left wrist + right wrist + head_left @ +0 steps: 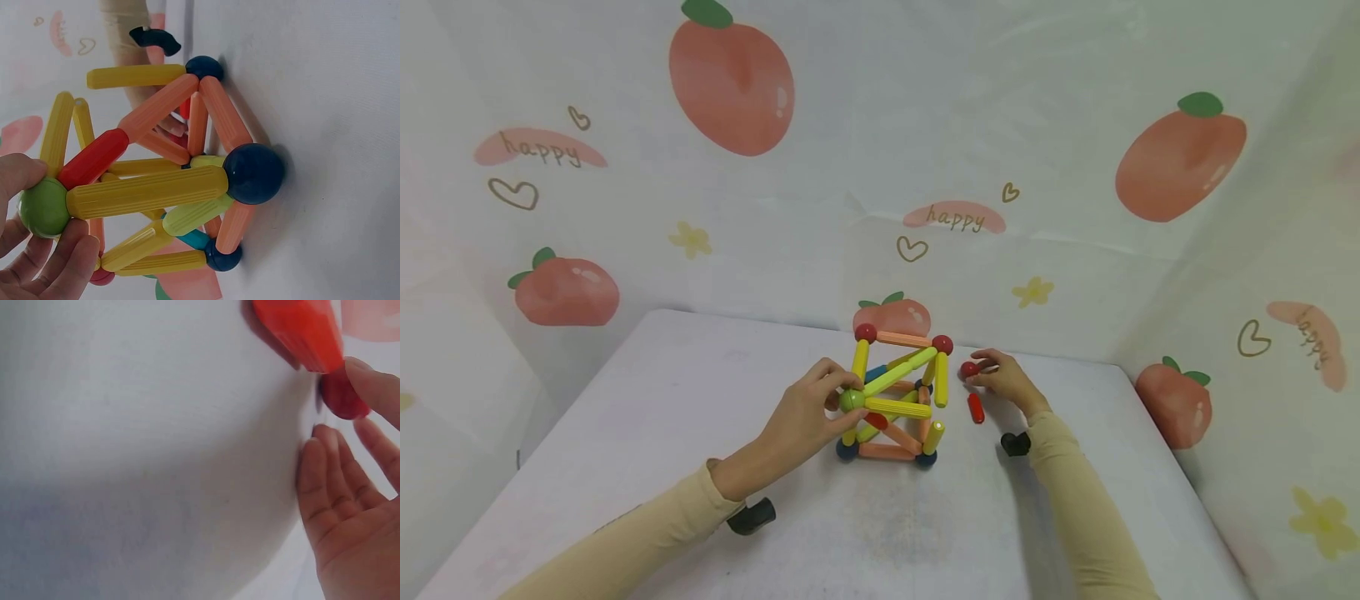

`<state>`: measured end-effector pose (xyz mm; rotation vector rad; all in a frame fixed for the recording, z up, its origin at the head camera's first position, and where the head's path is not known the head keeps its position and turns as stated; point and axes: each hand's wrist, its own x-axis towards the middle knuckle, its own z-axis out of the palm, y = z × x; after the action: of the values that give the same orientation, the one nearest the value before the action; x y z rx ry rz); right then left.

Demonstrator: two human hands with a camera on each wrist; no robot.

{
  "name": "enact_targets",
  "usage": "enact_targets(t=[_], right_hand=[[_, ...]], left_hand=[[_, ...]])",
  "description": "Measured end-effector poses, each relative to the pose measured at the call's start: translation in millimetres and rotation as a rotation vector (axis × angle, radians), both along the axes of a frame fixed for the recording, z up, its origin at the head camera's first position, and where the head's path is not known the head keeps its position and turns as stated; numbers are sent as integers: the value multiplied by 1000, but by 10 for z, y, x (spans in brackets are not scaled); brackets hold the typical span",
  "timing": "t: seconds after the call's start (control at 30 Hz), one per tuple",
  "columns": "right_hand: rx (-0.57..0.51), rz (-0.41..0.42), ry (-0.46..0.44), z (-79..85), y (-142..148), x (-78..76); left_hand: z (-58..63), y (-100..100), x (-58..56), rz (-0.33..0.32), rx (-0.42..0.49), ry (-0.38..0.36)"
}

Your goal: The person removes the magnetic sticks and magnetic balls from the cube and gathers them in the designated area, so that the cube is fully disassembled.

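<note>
A cube-like frame of rods and balls stands on the table. My left hand (805, 414) pinches the green ball (45, 207) at its upper near corner between thumb and fingers. From that ball run a yellow rod (147, 192), a red rod (95, 157) and other rods. Dark blue balls (254, 174) form the lower corners, and two red balls (866, 333) sit at the upper far ones. Right of the frame, my right hand (1009, 383) pinches a loose red ball (344, 395) between thumb and finger. Close to it lies a short red rod (976, 408).
A white-covered table (700, 367) carries everything. Behind it hangs a white cloth (820, 208) printed with peaches and flowers. Dark straps (752, 517) show at both wrists. One yellow rod (934, 437) stands up from the lower right near corner with its upper end free.
</note>
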<state>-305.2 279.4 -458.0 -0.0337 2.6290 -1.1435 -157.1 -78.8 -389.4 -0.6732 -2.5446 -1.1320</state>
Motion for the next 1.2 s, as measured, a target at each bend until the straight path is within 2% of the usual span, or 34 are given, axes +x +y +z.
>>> enact_targets(t=[0.17, 0.37, 0.47, 0.57, 0.7, 0.77, 0.87, 1.0, 1.2], right_hand=[[8, 11, 41, 139, 18, 61], [-21, 20, 272, 496, -56, 208], [-64, 10, 398, 749, -194, 359], [-148, 30, 496, 1016, -411, 573], [-205, 157, 547, 1257, -777, 894], [-190, 238, 536, 1287, -953, 1020], [-134, 320, 496, 1230, -1160, 1142], [-70, 350, 438, 1103, -1335, 1230], [-20, 346, 452, 1005, -1477, 1271]], left_hand=[[-8, -5, -3, 3, -5, -5], [-8, -3, 2, 8, -13, -9], [1, -2, 7, 8, -13, -10], [1, -3, 3, 3, -12, -6], [10, -13, 3, -1, -4, -3], [20, -20, 9, -3, 1, -7], [16, -27, 7, -8, -5, -2], [14, -32, 11, -14, -26, -2], [14, -30, 16, -21, -24, 0]])
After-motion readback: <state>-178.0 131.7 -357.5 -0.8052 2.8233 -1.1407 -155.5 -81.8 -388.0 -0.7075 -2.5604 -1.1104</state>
